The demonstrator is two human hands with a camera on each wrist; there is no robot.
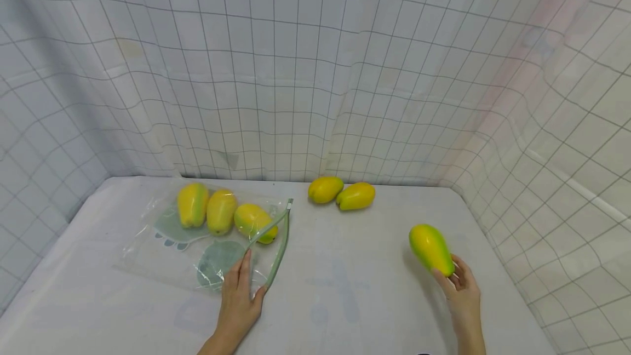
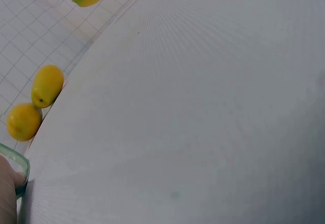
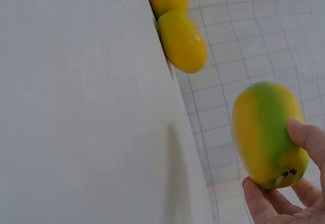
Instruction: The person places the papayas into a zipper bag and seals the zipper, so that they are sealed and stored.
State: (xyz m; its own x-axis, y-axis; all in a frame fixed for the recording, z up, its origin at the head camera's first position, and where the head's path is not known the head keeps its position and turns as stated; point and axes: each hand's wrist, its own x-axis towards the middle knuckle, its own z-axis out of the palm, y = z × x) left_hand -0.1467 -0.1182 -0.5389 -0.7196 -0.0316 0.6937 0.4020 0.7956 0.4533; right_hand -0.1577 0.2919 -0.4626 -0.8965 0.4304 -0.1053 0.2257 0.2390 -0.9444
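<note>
The right hand (image 1: 464, 293) holds a yellow-green papaya (image 1: 430, 248) above the right side of the table, thumb on one side and fingers beneath its narrow end. In the right wrist view that papaya's stem end faces the camera. At the left, a clear zip bag (image 1: 148, 253) with green prints lies flat with several papayas (image 1: 222, 212) in it. The left hand (image 1: 239, 303) rests at the bag's mouth, fingers extended to one green zip edge (image 1: 278, 262) and thumb by the other; the edges stand apart. Bag plastic partly covers the fingertips.
Two more papayas (image 1: 325, 189) lie side by side near the table's back edge, right of the bag. A white cloth covers the table (image 1: 345, 289). Gridded curtains (image 1: 305, 70) hang behind it and along both sides.
</note>
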